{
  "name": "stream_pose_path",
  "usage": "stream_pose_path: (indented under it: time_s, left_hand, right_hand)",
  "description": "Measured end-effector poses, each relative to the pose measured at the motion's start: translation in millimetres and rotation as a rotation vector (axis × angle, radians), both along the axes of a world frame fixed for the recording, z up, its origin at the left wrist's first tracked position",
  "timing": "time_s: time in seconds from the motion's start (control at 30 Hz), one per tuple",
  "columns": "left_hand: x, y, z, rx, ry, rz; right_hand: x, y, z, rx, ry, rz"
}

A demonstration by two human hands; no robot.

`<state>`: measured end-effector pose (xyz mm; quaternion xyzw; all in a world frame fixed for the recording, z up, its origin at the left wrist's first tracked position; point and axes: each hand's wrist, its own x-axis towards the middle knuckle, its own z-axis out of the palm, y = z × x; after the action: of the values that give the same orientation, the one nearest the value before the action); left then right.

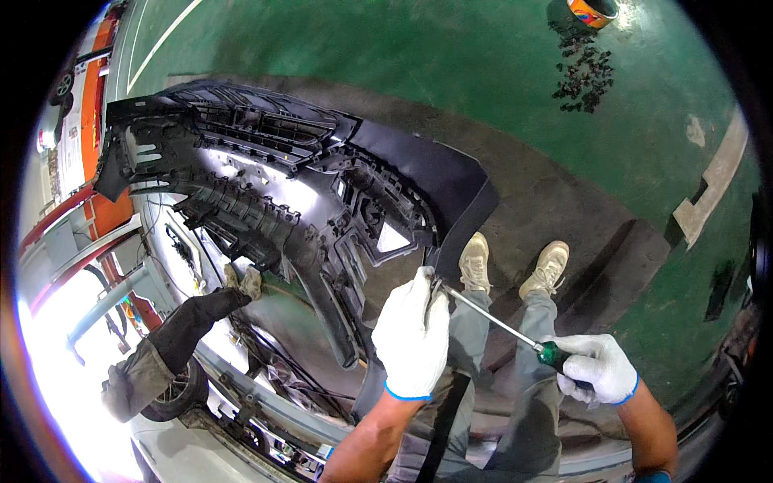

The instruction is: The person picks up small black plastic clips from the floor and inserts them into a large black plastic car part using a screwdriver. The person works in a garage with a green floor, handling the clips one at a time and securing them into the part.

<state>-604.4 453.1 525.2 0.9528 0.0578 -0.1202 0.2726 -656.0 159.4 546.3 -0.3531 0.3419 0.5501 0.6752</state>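
My right hand (597,369), in a white knitted glove, is closed around the green-and-black handle of a screwdriver (501,322). Its long metal shaft slants up and left to my left hand (412,334), gloved in white too. The left fingers are pinched near the shaft's tip, over a small dark piece; whether that is loose or belongs to the bumper is hidden. Just above these fingers lies the lower corner of a large black car bumper (378,177), its inner side with ribs, grilles and brackets facing up.
A dark mat (596,209) lies under the bumper and my shoes on the green floor. Small black pieces (581,74) are scattered beside an orange bucket (594,11). Another person's leg (181,334) reaches in at left, near a wheel (181,393). A flat grey strip (717,177) lies far right.
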Motion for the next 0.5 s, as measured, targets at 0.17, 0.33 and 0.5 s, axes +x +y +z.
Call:
stream_pose_path:
  time_s: [0.17,0.33,0.5]
  left_hand:
    - [1,0,0,-0.02,0.0,0.005]
    - [-1,-4,-3,0.002,-0.018,0.018]
    - [-2,-4,-1,0.028,-0.016,-0.005]
  right_hand:
    - [-12,4,1,-0.502,-0.709,0.309]
    - [-12,12,9,-0.83,-1.352,0.867]
    - [-8,2,-6,-0.11,-0.056,0.107]
